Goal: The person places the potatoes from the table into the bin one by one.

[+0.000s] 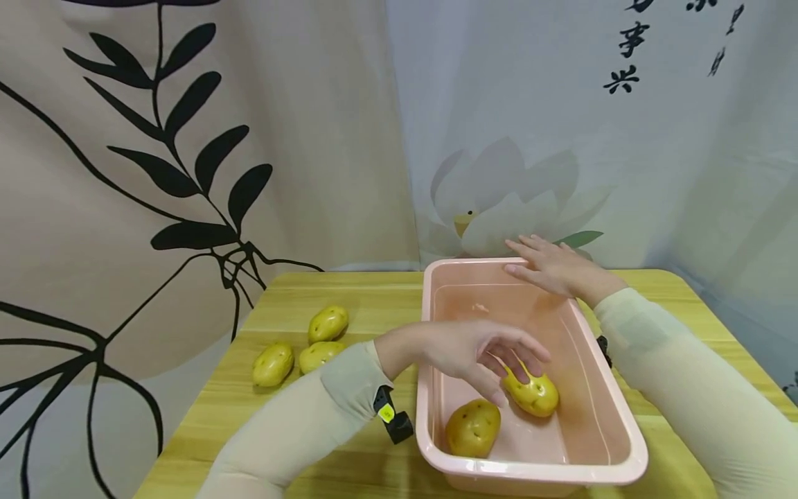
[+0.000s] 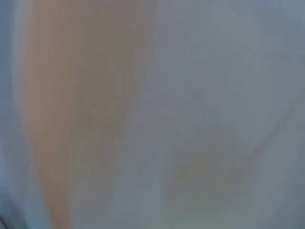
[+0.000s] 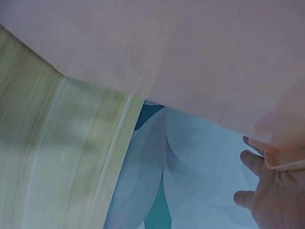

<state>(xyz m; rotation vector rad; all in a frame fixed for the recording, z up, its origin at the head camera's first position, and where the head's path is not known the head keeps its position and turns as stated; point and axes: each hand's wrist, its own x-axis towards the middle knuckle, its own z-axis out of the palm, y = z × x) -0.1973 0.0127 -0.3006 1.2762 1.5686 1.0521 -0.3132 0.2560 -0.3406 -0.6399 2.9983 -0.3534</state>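
Observation:
Inside the pink plastic basin [image 1: 607,388] lie two yellow potatoes, one potato [image 1: 472,428] near its front left and another potato [image 1: 537,396] to the right. My left hand [image 1: 464,350] hovers over the basin with loosely bent fingers, nearest the right-hand potato. Its fingertips overlap that potato in the head view; whether they touch is unclear. At the basin's far right corner, my right hand [image 1: 555,267] rests on the rim with its fingers extended. The right wrist view shows that hand [image 3: 281,200] against the basin's outer wall [image 3: 190,57]. The left wrist view is too blurred to read.
On the wooden table [image 1: 380,298], left of the basin, sit three more potatoes: a back one [image 1: 328,324], a left one [image 1: 273,364] and one [image 1: 319,355] partly behind my left sleeve. A printed curtain [image 1: 337,138] hangs behind the table's far edge.

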